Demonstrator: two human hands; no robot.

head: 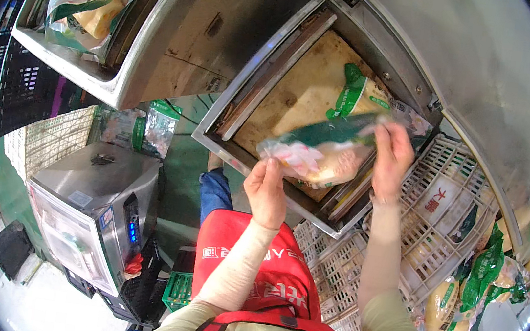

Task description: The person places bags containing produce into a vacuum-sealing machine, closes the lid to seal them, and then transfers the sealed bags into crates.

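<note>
Between my two hands a clear plastic bag [340,162] with green and pink flower print is stretched out, with pale pieces, perhaps lotus root, inside. My left hand [268,190] pinches its near left corner. At the right end, my right hand [391,156] grips the opposite corner. The bag is over the open chamber of a metal vacuum sealing machine [256,72], whose floor is a stained plate. Another filled bag with a green band [365,93] lies in the chamber's far right part, partly hidden by the held one.
A raised metal lid [496,60] stands at the right. White plastic crates [430,210] are below it, beside several filled bags [482,271]. Another chamber at upper left holds an opened bag [91,5]. A steel machine [99,185] with a lit panel stands at the left.
</note>
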